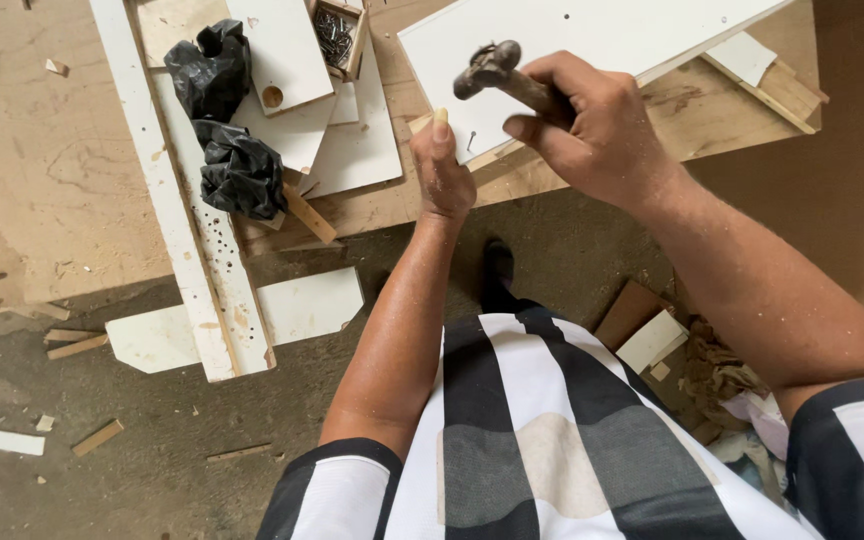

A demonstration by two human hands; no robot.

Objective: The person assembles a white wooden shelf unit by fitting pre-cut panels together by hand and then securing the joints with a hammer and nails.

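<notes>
From the head camera, a person in a striped shirt is gripping a worn hammer [500, 75] in the right hand [602, 130], fingers clamped around its handle, head raised above a white panel [592, 35] lying at the surface's near edge. The left hand [442, 170] is pressing beside a small nail [471, 140] standing in the panel, apparently only started and not yet driven home; whether its fingers are pinching the nail is hard to tell. Toward the far edge, a small wooden box [337, 35] is holding dark metal fasteners. Two crumpled black bags [227, 130] are lying near a long white strip [167, 200].
</notes>
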